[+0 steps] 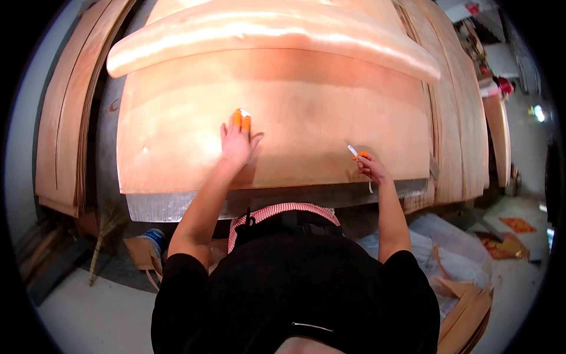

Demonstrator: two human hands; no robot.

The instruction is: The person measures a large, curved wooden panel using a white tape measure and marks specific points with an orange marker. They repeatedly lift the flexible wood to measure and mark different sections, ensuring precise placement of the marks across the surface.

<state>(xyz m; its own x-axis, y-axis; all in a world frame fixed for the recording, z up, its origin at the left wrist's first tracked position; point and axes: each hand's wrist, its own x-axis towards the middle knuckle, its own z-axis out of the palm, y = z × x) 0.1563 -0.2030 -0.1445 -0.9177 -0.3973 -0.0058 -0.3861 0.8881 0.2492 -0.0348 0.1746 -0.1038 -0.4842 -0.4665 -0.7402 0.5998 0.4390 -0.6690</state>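
Observation:
A wide, pale reddish-brown wood veneer sheet (295, 124) lies in front of me, its far part curled over in a long roll (271, 32). My left hand (237, 144) rests on the sheet with fingers stretched out flat; orange finger covers wrap two of them. At those fingertips shows a small white patch (246, 112), too small to name. Over the sheet's right part, my right hand (371, 167) is closed on a slim white stick-like tool (352, 150) pointing away to the left. Orange covers some of its fingertips too. A short pale strip (370, 187) hangs below that hand.
Stacked veneer sheets stand at the left (62, 112) and right (463, 112). A silvery ledge (156, 206) runs under the near edge. Low down are a straw broom (100, 242), a blue-and-white container (154, 239), clear plastic wrap (454, 242) and veneer offcuts (469, 312).

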